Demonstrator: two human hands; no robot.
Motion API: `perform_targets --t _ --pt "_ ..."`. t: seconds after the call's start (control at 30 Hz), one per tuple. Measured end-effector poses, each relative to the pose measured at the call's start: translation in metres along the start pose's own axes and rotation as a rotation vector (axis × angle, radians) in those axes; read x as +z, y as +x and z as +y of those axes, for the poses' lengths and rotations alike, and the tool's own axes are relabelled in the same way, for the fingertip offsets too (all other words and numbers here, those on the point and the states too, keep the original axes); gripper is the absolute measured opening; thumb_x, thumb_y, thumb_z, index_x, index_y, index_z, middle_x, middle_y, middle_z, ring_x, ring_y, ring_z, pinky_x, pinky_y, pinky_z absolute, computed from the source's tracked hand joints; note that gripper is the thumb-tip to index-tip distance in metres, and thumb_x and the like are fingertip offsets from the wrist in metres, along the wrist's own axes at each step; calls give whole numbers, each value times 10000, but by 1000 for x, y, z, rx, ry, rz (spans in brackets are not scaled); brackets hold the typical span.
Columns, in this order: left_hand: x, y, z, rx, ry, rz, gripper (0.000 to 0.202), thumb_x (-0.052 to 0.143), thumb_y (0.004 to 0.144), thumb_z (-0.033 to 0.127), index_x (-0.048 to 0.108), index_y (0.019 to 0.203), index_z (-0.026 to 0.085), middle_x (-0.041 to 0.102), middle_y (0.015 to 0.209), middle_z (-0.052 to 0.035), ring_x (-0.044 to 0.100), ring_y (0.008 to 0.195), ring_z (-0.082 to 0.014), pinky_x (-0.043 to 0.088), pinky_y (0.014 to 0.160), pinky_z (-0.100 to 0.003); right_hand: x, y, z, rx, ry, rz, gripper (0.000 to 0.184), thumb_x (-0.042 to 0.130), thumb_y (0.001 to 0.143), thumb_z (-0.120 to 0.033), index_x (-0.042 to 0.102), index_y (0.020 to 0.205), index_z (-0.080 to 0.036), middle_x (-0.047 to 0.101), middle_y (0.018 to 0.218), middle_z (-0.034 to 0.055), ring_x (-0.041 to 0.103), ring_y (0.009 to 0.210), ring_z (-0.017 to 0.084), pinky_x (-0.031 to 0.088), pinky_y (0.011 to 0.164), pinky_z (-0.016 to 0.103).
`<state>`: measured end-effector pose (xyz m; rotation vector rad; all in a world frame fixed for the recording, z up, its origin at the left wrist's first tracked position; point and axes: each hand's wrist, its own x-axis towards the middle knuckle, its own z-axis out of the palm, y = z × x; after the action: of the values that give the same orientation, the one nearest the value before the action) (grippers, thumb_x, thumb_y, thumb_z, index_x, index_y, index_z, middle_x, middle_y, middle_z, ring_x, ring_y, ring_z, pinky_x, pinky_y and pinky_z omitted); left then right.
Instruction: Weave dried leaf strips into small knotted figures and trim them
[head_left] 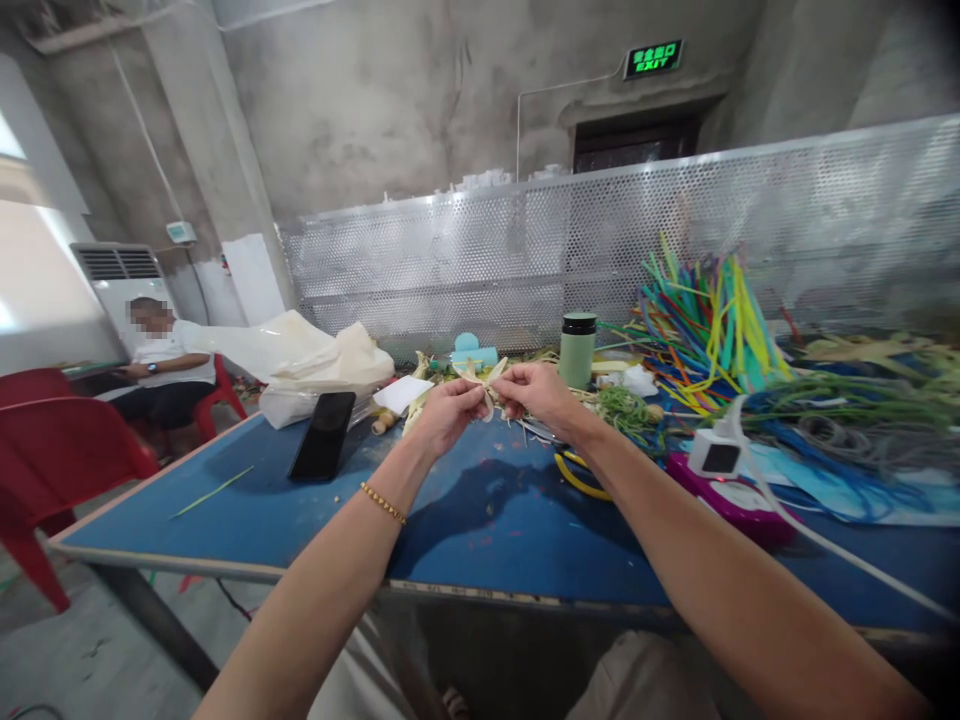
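My left hand and my right hand are held out over the blue table, fingertips almost touching. Both are closed in a pinch on a small pale yellow straw piece with leaf-like ends sticking up between them. A gold bead bracelet sits on my left wrist. The straw piece hangs above the tabletop, in front of scattered pale husk strips.
A black phone lies left of my hands beside white bags. A green flask, coloured strips, green and blue cords, yellow-handled pliers and a pink-and-white device crowd the right. A seated person and red chairs are at left.
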<state>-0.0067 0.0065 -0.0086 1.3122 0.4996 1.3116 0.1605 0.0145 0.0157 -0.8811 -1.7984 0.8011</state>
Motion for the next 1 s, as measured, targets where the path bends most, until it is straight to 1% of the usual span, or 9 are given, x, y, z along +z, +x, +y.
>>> perform_targets --t 0.1,0.17,0.43,0.63,0.8,0.9,0.97,1.0 --pt "0 0 0 3 -5 0 122 738 734 146 629 737 93 594 649 -28 529 568 -92 395 605 -251 0 -1 1 -30 28 -62 266 666 765 -400 629 685 -148 572 531 1 522 459 97 391 435 218" --pt "0 0 0 10 -19 12 119 734 727 131 621 728 95 586 642 -21 526 558 -91 394 598 -251 0 -1 0 -39 32 -78 251 664 761 -382 626 685 -146 565 530 -2 505 454 92 381 434 218" --pt "0 3 -3 -42 -106 49 115 733 701 95 618 700 87 573 602 -16 508 518 -85 380 565 -233 1 -2 -2 -88 -27 -79 178 630 758 -310 626 684 -148 533 486 -23 446 435 75 331 438 214" --pt "2 3 -2 -112 -196 41 78 680 722 41 621 681 72 583 639 -35 525 555 -86 415 598 -239 0 -1 -1 -126 -10 -96 139 627 746 -279 610 697 -150 519 514 -30 442 451 75 338 441 210" --pt "2 3 -2 -130 -197 38 71 668 728 40 624 686 76 580 648 -31 524 560 -85 424 612 -247 2 -1 0 -148 -40 -86 135 601 743 -270 603 678 -152 523 526 -34 441 459 74 352 458 208" --pt "-1 3 -1 -91 -144 42 89 704 719 91 628 674 89 572 619 -21 499 540 -82 397 586 -244 1 -2 -5 -165 -147 -88 181 568 787 -301 609 690 -154 542 533 -22 479 481 94 376 491 225" --pt "-3 2 0 -52 -52 45 118 739 704 138 639 660 94 572 599 -19 472 520 -76 352 552 -239 -5 -1 -11 -199 -306 -9 259 541 829 -335 616 661 -153 562 543 0 499 515 112 381 526 245" --pt "-3 1 1 -44 4 38 132 755 694 162 649 655 94 578 595 -22 459 512 -73 328 538 -240 -8 0 -13 -222 -402 84 308 531 845 -352 615 627 -152 573 552 15 498 536 119 374 541 255"
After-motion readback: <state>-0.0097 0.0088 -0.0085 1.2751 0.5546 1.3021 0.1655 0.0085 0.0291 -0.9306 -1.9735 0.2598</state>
